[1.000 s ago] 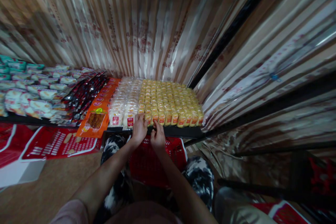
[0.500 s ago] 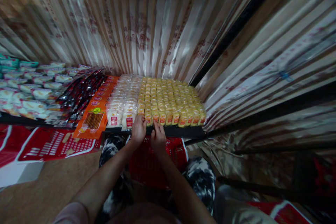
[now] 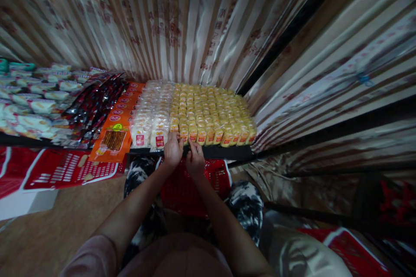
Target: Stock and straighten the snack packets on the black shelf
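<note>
Both my hands rest at the front edge of a low dark shelf [image 3: 227,152] packed with rows of small yellow snack packets [image 3: 211,114]. My left hand [image 3: 173,150] grips a packet in the front row, where the yellow packets meet the white ones [image 3: 152,117]. My right hand [image 3: 195,158] sits just beside it, fingertips touching the front yellow packets. Whether the right hand holds one is hidden by the fingers. A red plastic basket [image 3: 191,190] stands below my hands, between my knees.
Orange packets [image 3: 113,136], dark red packets [image 3: 94,110] and pale packets [image 3: 29,108] fill the shelf to the left. Striped shiny curtains hang behind and at the right. Red cartons [image 3: 65,171] lie on the brown floor at left.
The view has shifted slightly, so the shelf sits higher in the picture. My hands stay at the same spot on the front row of packets.
</note>
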Available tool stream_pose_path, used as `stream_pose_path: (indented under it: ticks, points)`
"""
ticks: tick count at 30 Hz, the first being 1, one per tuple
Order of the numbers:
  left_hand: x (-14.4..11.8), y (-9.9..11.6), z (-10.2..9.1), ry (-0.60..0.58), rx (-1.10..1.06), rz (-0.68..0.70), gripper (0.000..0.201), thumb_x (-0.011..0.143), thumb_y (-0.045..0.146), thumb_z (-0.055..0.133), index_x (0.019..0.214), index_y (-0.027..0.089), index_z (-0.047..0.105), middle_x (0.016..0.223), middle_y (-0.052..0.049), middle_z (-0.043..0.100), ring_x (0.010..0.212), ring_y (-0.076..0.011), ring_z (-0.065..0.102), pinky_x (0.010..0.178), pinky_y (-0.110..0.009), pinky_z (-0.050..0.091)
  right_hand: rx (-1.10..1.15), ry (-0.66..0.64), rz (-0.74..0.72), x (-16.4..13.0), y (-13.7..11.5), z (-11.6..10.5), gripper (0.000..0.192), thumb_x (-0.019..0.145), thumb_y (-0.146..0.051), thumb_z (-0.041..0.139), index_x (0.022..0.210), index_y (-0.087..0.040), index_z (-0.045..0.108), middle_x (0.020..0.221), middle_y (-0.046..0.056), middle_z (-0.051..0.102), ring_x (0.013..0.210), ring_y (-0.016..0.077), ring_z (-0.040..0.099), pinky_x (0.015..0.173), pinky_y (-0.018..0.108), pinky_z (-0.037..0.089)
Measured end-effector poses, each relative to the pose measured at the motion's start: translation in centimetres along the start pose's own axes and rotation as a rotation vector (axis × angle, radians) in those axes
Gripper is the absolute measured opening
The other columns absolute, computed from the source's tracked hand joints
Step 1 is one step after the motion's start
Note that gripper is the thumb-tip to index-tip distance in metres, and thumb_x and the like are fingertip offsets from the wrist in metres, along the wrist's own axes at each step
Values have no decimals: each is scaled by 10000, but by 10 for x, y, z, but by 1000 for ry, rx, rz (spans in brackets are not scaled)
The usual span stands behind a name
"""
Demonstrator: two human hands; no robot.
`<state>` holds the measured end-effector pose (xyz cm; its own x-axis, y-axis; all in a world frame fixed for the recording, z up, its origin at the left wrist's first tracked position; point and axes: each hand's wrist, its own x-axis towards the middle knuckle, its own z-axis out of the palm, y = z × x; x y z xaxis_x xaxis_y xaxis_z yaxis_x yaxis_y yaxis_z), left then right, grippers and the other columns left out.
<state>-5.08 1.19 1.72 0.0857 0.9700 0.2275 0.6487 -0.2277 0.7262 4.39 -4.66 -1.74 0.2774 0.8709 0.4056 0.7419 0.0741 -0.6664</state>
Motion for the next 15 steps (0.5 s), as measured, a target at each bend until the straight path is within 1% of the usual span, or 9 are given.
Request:
stream_pose_path:
  ticks: [4, 6, 9, 11, 13, 14, 15]
  points:
    - [-6, -8, 2, 44, -63, 43, 200, 849, 180, 490, 1049, 166, 491, 976, -74, 556, 881, -178, 562, 765, -291, 473, 186, 21, -6, -15, 3, -10, 410, 867, -165, 329, 1224, -168, 530, 1130, 108, 563, 962, 151, 585, 885, 320, 480]
    - [-10, -12, 3, 70, -89, 74, 250, 850, 186, 494, 1099, 169, 483, 1008, -76, 543, 854, -166, 558, 770, -291, 474, 199, 26, 3, -31, 8, -15, 352, 875, -178, 354, 1153, -179, 571, 1093, 102, 600, 999, 166, 577, 896, 346, 475]
    - [-18, -14, 1, 121, -86, 73, 270, 849, 210, 510, 1112, 154, 486, 1000, -79, 528, 752, -144, 538, 765, -297, 471, 130, -28, 50, -58, 28, -17, 330, 846, -154, 397, 1109, -184, 593, 1071, 91, 627, 1034, 178, 566, 918, 361, 461]
    - [-26, -12, -1, 162, -68, 56, 240, 855, 224, 503, 1080, 139, 501, 961, -77, 528, 717, -141, 525, 755, -298, 468, 6, -132, 163, -74, 47, -14, 366, 814, -114, 399, 1121, -169, 590, 1089, 96, 624, 1027, 184, 571, 901, 349, 467]
    - [-39, -10, -2, 159, -52, 76, 180, 875, 217, 458, 1027, 142, 520, 930, -76, 539, 779, -157, 542, 784, -299, 463, -202, -267, 350, -88, 67, -10, 358, 804, -90, 406, 1091, -161, 607, 1069, 103, 629, 996, 190, 585, 870, 326, 474]
    - [-47, -9, -1, 119, -48, 103, 166, 886, 206, 426, 1003, 150, 529, 926, -76, 548, 836, -166, 551, 809, -298, 459, -261, -307, 409, -93, 76, -8, 329, 801, -83, 424, 1054, -152, 623, 1034, 111, 636, 958, 195, 598, 847, 320, 479]
    - [-56, -9, 1, 51, -45, 138, 177, 895, 191, 390, 986, 160, 538, 928, -76, 559, 888, -171, 556, 831, -297, 455, -304, -342, 452, -98, 85, -5, 293, 804, -84, 449, 1022, -150, 633, 999, 111, 642, 925, 194, 608, 825, 311, 481]
